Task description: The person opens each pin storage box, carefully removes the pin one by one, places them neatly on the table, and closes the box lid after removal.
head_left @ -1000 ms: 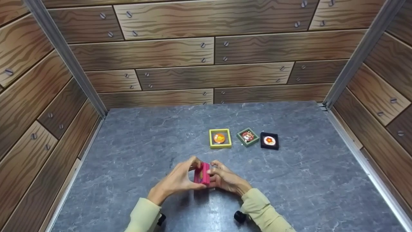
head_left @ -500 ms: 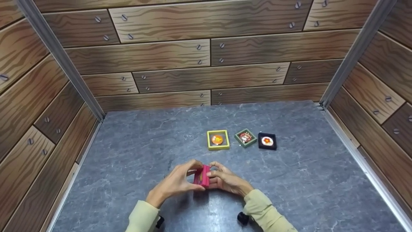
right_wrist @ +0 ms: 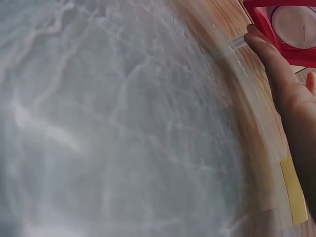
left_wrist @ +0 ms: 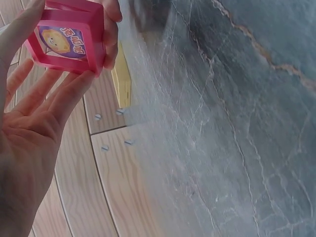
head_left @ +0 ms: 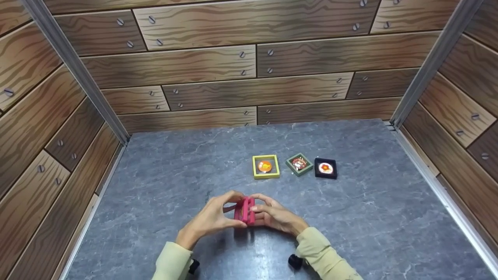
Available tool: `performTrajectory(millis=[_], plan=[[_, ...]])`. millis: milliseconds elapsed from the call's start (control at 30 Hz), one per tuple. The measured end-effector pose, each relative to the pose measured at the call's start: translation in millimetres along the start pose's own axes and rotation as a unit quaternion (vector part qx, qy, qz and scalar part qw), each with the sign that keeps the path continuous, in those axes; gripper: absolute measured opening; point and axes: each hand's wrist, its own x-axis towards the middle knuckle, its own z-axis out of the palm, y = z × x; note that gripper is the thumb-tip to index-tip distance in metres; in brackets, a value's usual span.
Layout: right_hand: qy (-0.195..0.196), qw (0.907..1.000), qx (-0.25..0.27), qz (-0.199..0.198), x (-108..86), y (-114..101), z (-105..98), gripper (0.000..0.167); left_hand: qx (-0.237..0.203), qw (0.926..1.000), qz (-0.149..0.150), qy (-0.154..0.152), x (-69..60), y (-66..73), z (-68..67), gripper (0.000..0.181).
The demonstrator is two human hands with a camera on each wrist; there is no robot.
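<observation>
In the head view, both hands meet over the near middle of the table around a small pink display frame (head_left: 246,212), held on edge. My left hand (head_left: 213,217) grips its opposite edges between thumb and fingers. From the other side, my right hand (head_left: 278,217) pinches it, thumb on the near face and fingers behind. A narrow gap shows between the frame's two pink halves. A purple round badge (left_wrist: 61,41) with a yellow character sits inside, seen in the left wrist view. Its pale back (right_wrist: 295,27) with a pin shows in the right wrist view.
Behind the hands lie a yellow frame (head_left: 266,177) with an orange badge, a green frame (head_left: 290,166) turned at an angle, and a black frame (head_left: 326,177) with a flower badge. Wood-patterned walls (head_left: 218,64) enclose the grey marbled table (head_left: 175,163) at the back and sides.
The gap between the pink frame's halves has become wider. Both hands have stayed nearly in place, and the three frames behind have not been moved.
</observation>
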Motion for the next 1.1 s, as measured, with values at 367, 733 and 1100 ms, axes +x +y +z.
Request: performTrajectory(millis=[367,733,1100], plan=[[0.019,0.9985,-0.051,0.007,2.3,0,0,0.041,-0.004,1.0,-0.005,0.002,-6.5,-6.1,-7.0,0.074],[0.055,0.9927,-0.107,0.002,5.2,2,5,0.051,-0.034,0.9981,-0.045,0.027,-19.7,-10.9,-18.2,0.083],[0.076,0.9881,-0.134,0.006,6.6,5,11,0.062,-0.034,0.9951,-0.085,0.036,-27.7,-17.1,-25.1,0.08]])
